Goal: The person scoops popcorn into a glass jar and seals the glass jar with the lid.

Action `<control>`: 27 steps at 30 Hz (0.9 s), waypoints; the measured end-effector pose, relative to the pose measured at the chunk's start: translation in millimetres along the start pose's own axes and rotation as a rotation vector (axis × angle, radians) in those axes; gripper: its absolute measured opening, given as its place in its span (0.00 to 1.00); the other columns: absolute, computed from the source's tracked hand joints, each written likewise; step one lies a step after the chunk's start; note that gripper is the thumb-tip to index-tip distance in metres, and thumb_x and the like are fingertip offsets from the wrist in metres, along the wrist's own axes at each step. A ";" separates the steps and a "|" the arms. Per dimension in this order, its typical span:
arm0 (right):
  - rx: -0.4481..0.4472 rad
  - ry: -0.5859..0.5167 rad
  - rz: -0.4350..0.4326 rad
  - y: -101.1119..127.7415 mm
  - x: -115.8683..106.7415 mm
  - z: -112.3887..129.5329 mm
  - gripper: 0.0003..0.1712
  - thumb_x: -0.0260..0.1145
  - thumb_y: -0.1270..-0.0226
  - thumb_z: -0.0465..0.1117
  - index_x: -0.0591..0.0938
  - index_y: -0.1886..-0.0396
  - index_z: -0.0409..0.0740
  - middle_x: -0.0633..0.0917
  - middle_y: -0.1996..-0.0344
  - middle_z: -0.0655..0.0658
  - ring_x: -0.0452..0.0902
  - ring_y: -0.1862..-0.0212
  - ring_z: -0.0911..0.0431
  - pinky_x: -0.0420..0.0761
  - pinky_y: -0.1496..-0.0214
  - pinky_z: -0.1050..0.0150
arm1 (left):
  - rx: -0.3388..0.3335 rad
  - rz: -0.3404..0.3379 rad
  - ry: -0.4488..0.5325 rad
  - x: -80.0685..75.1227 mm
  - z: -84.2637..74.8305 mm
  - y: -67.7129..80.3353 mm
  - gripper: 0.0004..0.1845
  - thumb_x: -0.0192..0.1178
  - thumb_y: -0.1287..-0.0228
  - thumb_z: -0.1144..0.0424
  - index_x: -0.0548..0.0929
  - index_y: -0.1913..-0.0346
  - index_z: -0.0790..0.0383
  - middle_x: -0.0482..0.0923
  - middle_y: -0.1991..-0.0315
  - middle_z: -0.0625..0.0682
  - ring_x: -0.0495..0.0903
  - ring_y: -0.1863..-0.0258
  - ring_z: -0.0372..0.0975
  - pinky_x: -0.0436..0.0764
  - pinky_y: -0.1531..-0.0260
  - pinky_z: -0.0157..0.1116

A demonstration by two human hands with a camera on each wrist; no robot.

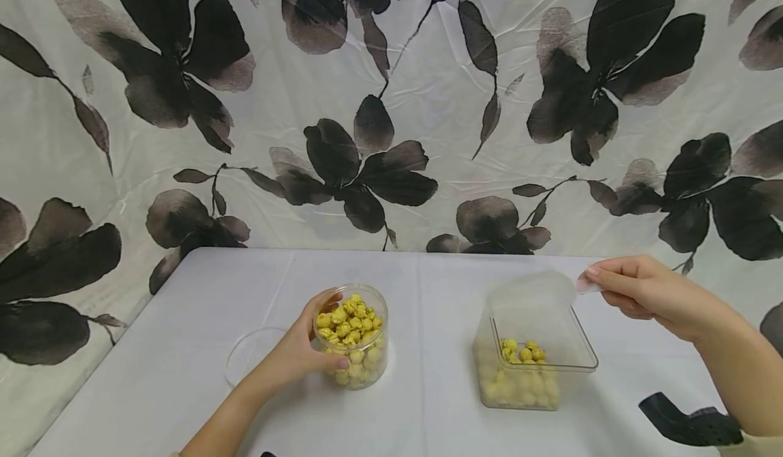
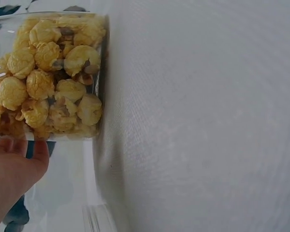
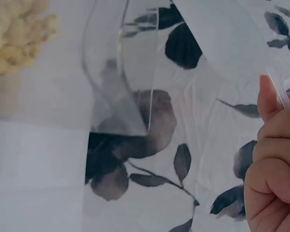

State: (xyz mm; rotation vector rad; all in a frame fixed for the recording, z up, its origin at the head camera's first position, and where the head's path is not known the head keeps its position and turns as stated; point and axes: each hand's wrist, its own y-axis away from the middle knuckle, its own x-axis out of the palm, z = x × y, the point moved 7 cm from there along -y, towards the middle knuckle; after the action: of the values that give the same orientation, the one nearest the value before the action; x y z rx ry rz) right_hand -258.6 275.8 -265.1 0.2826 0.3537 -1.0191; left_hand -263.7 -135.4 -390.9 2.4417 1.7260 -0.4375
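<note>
In the head view my left hand (image 1: 312, 348) grips a round clear jar (image 1: 367, 368) full of yellow popcorn (image 1: 350, 321), thumb in front and fingers round the far side. The jar stands on the white table and is lidless. At the right, my right hand (image 1: 651, 290) pinches the thin end of a frosted, scoop-like plastic piece (image 1: 532, 294) between thumb and forefinger. Its wide rounded part overlaps the back of a square clear tub (image 1: 520, 399) with popcorn inside. In the right wrist view, the fingers (image 3: 273, 179) are curled beside the pinched end.
A clear round lid (image 1: 235, 351) lies on the white-covered table (image 1: 428, 402), left of the jar and partly behind my left forearm. Floral cloth (image 1: 465, 137) hangs behind the table. A black curved device (image 1: 691, 423) sits by my right wrist.
</note>
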 end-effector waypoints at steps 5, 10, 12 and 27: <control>0.049 0.032 -0.003 8.0 -3.7 -11.3 0.20 0.44 0.24 0.35 0.82 0.61 0.53 0.54 0.88 0.45 0.42 0.86 0.51 0.45 0.87 0.58 | 0.013 0.004 -0.001 1.2 -1.3 -0.8 0.54 0.75 0.58 0.62 0.51 0.29 0.54 0.53 0.30 0.57 0.51 0.32 0.53 0.49 0.37 0.59; 0.051 0.052 -0.013 12.3 -7.0 -15.2 0.20 0.43 0.24 0.34 0.82 0.63 0.52 0.53 0.88 0.44 0.41 0.87 0.51 0.44 0.88 0.58 | 0.015 0.005 0.003 1.0 -2.9 -1.0 0.54 0.75 0.58 0.63 0.51 0.29 0.54 0.52 0.30 0.58 0.51 0.32 0.53 0.49 0.37 0.59; 0.073 0.088 -0.017 12.1 -6.5 -17.0 0.19 0.44 0.24 0.35 0.82 0.64 0.49 0.53 0.88 0.46 0.42 0.87 0.51 0.45 0.88 0.59 | 0.015 0.003 -0.001 0.6 -2.6 -0.7 0.54 0.75 0.58 0.63 0.51 0.29 0.54 0.53 0.30 0.58 0.51 0.32 0.53 0.50 0.38 0.60; 0.151 0.347 0.096 -5.2 42.6 -33.4 0.13 0.55 0.29 0.40 0.84 0.65 0.39 0.80 0.68 0.48 0.72 0.59 0.54 0.75 0.59 0.47 | 0.016 0.005 0.019 0.4 0.0 1.2 0.54 0.74 0.57 0.63 0.50 0.29 0.54 0.52 0.30 0.58 0.51 0.31 0.54 0.47 0.37 0.59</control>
State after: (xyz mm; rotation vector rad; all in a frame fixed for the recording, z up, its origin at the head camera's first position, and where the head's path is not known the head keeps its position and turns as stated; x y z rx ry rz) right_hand -248.0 253.2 -313.4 0.6110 0.5714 -0.9024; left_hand -262.4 -135.5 -391.0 2.4679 1.7303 -0.4308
